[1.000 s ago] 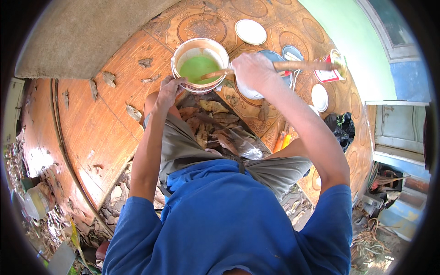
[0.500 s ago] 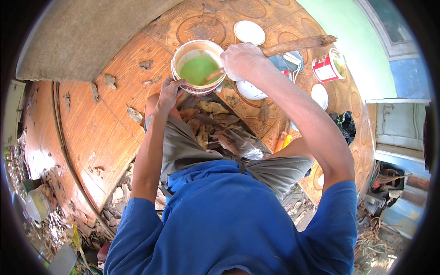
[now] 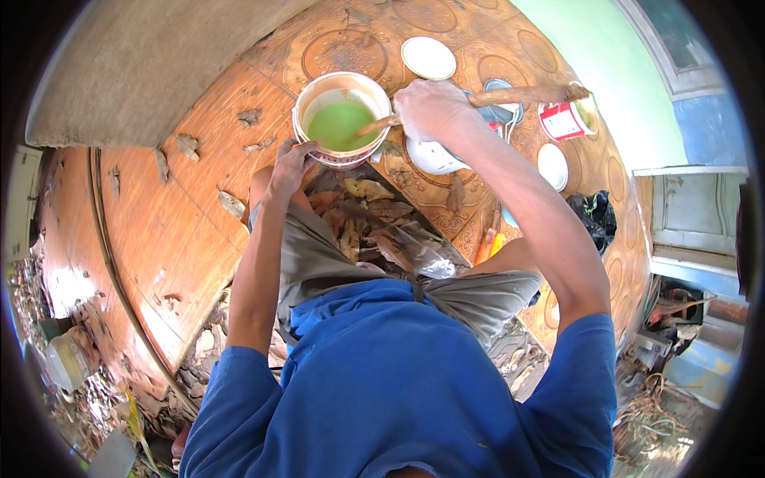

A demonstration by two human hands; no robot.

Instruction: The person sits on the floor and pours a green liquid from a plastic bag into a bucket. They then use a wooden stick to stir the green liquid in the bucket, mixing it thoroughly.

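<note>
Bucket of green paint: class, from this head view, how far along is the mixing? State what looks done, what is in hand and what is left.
Done: the bucket is open, a round white lid lies beside it, and the green paint looks evenly coloured. In hand: the right hand holds a wooden stick dipped in the paint; the left hand grips the rim. Left: the stick is not yet out, and the lid is off.

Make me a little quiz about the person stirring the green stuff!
1. What colour is the paint in the bucket?
2. True or false: the left hand grips the stick.
3. Which lies farther from the person: (a) the white lid or (b) the dry leaves?

Key: 1. Green. 2. False; the right hand grips it, the left steadies the bucket's rim. 3. (a).
</note>
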